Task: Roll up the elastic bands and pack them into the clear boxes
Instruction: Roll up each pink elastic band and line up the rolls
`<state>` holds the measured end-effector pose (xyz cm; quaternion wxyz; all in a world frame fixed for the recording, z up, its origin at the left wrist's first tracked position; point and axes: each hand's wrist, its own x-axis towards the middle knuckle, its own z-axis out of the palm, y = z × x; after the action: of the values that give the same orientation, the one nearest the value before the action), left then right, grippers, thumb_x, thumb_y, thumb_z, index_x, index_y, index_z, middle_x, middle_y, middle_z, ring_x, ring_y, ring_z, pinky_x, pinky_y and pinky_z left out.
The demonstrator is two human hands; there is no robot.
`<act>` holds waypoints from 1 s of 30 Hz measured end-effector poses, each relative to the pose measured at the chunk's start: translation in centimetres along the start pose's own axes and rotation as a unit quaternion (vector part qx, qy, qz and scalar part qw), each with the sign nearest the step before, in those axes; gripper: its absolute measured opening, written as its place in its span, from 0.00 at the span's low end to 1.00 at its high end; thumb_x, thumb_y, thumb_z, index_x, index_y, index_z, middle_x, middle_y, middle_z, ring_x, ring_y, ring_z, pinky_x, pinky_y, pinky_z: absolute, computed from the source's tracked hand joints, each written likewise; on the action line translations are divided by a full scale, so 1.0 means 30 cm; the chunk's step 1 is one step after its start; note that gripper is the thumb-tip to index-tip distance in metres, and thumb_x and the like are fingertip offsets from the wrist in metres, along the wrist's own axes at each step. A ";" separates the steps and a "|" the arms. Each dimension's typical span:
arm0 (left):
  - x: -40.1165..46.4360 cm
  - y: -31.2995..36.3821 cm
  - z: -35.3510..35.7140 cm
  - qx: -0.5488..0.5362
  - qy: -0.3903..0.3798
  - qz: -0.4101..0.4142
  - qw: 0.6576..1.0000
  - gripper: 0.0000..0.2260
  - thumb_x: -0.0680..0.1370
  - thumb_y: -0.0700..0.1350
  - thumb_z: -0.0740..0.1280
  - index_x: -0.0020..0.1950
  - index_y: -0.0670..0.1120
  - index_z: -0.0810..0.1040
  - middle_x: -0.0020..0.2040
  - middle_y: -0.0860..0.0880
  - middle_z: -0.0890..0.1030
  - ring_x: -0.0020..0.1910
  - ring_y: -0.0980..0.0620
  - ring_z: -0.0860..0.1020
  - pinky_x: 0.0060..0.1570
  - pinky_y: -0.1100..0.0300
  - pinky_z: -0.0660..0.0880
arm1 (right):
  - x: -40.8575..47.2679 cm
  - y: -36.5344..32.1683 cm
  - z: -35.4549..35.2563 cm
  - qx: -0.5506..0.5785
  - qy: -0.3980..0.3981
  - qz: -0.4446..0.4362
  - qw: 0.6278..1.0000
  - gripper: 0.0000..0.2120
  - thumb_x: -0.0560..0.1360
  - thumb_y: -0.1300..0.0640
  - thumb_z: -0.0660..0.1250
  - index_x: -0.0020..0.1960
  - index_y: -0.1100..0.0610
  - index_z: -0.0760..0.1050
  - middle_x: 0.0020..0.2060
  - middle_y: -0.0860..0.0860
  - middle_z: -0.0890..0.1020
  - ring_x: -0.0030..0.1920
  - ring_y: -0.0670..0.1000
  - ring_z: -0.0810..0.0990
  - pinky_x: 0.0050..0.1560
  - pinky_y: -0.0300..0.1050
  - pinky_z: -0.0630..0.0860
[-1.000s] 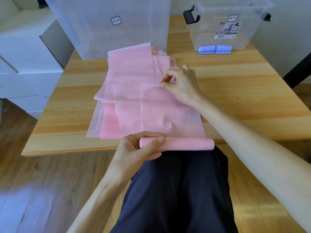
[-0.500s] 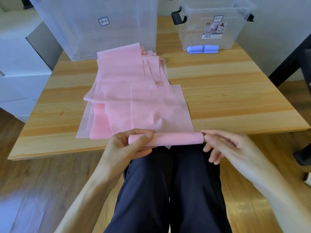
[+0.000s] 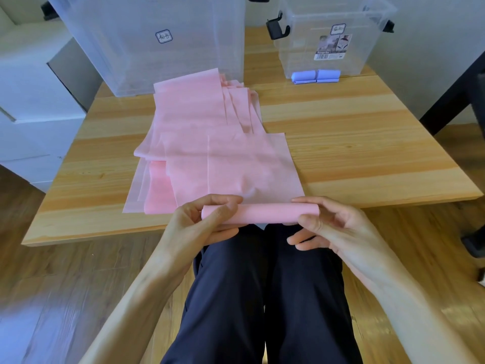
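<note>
We find the pink band roll (image 3: pixel 262 213) at the near bench (image 3: pixel 367 143) edge, partly wound; its unrolled length lies flat toward the far side. Our left hand (image 3: pixel 202 227) pinches the roll's left end, fingers curled round it; our right hand (image 3: pixel 333 227) grips the right end between thumb and forefinger. More pink bands (image 3: pixel 191 122) wait unrolled. Two blue rolls (image 3: pixel 315 76) sit by the small clear box (image 3: pixel 330 40), apparently outside it. The large clear box (image 3: pixel 157 40) is cut off at the top, so we cannot judge its contents.
</note>
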<state>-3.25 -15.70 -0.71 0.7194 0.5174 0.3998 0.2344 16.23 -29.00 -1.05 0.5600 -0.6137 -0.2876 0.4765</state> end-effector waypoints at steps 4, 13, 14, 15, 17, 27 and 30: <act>-0.003 0.011 0.006 0.009 -0.008 -0.004 1.000 0.13 0.73 0.48 0.68 0.53 0.44 0.85 0.50 0.46 0.86 0.48 0.47 0.86 0.42 0.65 0.80 | 0.003 -0.001 0.004 0.010 -0.006 -0.007 1.000 0.17 0.71 0.53 0.70 0.57 0.59 0.80 0.48 0.58 0.86 0.44 0.60 0.86 0.42 0.44 0.83; -0.002 0.017 -0.005 0.004 -0.027 0.008 1.000 0.13 0.71 0.49 0.70 0.53 0.45 0.85 0.52 0.46 0.86 0.51 0.48 0.85 0.43 0.64 0.81 | 0.017 -0.004 0.029 0.055 0.013 -0.013 0.998 0.19 0.69 0.53 0.72 0.57 0.60 0.80 0.46 0.59 0.86 0.45 0.60 0.86 0.43 0.42 0.83; -0.002 0.017 -0.007 0.000 -0.030 0.008 1.000 0.14 0.71 0.48 0.70 0.53 0.45 0.85 0.51 0.46 0.86 0.51 0.48 0.85 0.44 0.64 0.81 | 0.017 -0.006 0.030 0.058 0.011 -0.010 0.998 0.20 0.68 0.51 0.72 0.57 0.61 0.80 0.46 0.59 0.86 0.45 0.60 0.86 0.42 0.42 0.83; -0.003 0.018 -0.006 -0.003 -0.030 0.008 1.000 0.14 0.71 0.48 0.70 0.53 0.45 0.84 0.50 0.45 0.86 0.50 0.47 0.85 0.43 0.65 0.81 | 0.016 -0.007 0.031 0.063 0.005 -0.006 0.998 0.21 0.68 0.50 0.72 0.57 0.60 0.80 0.47 0.60 0.86 0.45 0.61 0.86 0.42 0.43 0.83; -0.001 0.020 -0.004 -0.001 -0.028 0.009 1.000 0.15 0.71 0.49 0.69 0.54 0.44 0.84 0.49 0.45 0.87 0.50 0.47 0.86 0.43 0.65 0.80 | 0.015 -0.006 0.034 0.080 -0.018 0.004 0.997 0.21 0.69 0.52 0.72 0.59 0.58 0.79 0.50 0.59 0.85 0.47 0.62 0.86 0.44 0.44 0.83; 0.016 0.018 -0.001 -0.032 -0.003 0.010 0.999 0.15 0.70 0.51 0.70 0.50 0.44 0.86 0.51 0.46 0.86 0.51 0.48 0.85 0.44 0.65 0.80 | 0.035 -0.010 0.028 0.096 -0.011 0.003 0.995 0.18 0.67 0.61 0.73 0.55 0.65 0.80 0.48 0.60 0.86 0.49 0.60 0.86 0.45 0.42 0.83; 0.022 0.027 -0.002 -0.038 -0.022 0.009 0.999 0.15 0.70 0.49 0.70 0.52 0.42 0.85 0.52 0.45 0.85 0.52 0.47 0.85 0.43 0.66 0.80 | 0.036 -0.010 0.031 0.095 -0.011 0.002 0.995 0.17 0.68 0.59 0.73 0.55 0.66 0.79 0.47 0.60 0.85 0.49 0.60 0.86 0.46 0.42 0.83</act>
<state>-2.87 -14.89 -0.19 0.7449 0.4987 0.3698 0.2442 15.86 -27.58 -0.97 0.6119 -0.5526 -0.2459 0.5097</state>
